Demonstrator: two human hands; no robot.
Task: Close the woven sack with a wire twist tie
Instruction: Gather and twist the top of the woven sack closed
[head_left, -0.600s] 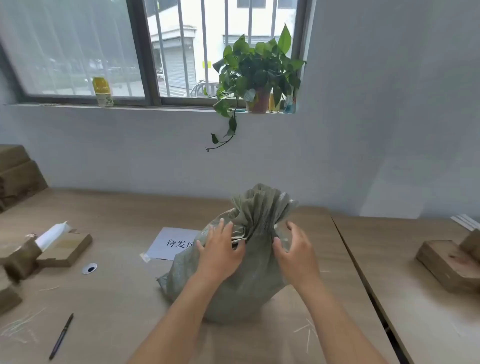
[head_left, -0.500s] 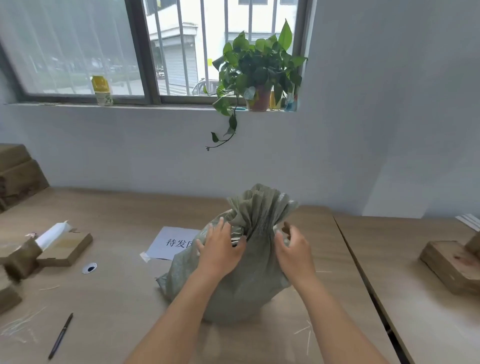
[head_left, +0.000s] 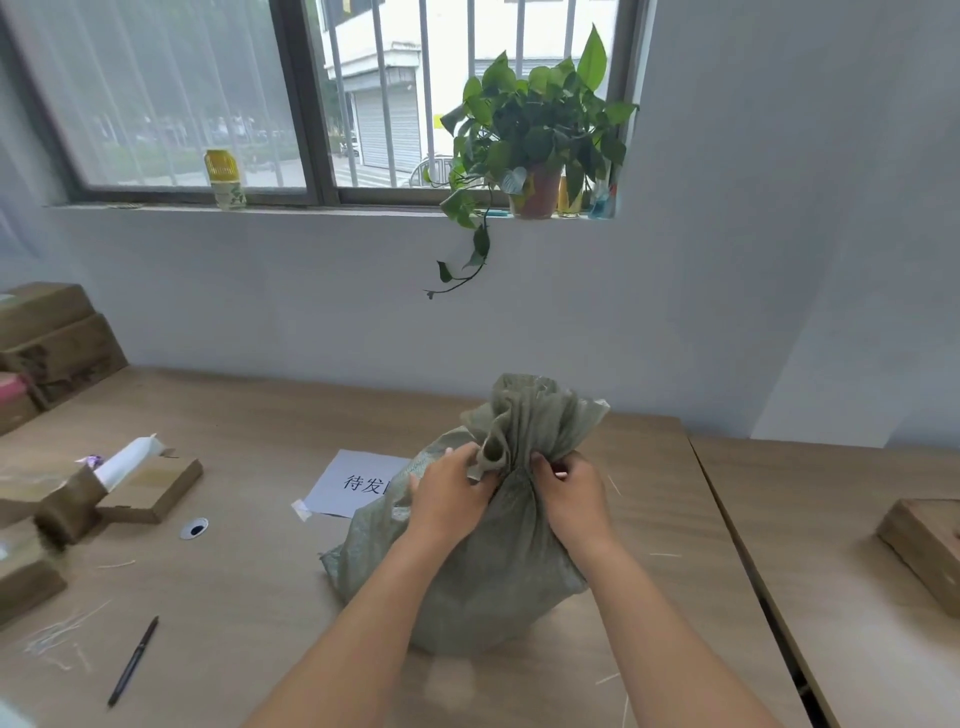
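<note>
Both hands now closed in on the gathered neck of the woven sack (head_left: 483, 545), where a moment ago lay flatter and wider apart on its shoulders. Left hand (head_left: 451, 496) curled against the near-left side of the neck, fingers bunching the cloth; right hand (head_left: 574, 491) pinching the right side, fingertips tucked into the folds. Something thin and pale at the right fingertips, possibly the wire tie, too small to tell. Above the hands, ruffled sack mouth standing up and fanned open; below them, bulging body resting on the worktop (head_left: 249, 597). Likely meaning: neck being squeezed narrower, tie not yet visibly wrapped or twisted, closure still to come. Just beyond the left hand, a printed paper sheet (head_left: 348, 480) partly under the sack; farther left, a pen (head_left: 132, 661) and cardboard boxes (head_left: 150, 486). Loose pale strands scattered on the worktop near the right forearm.
</note>
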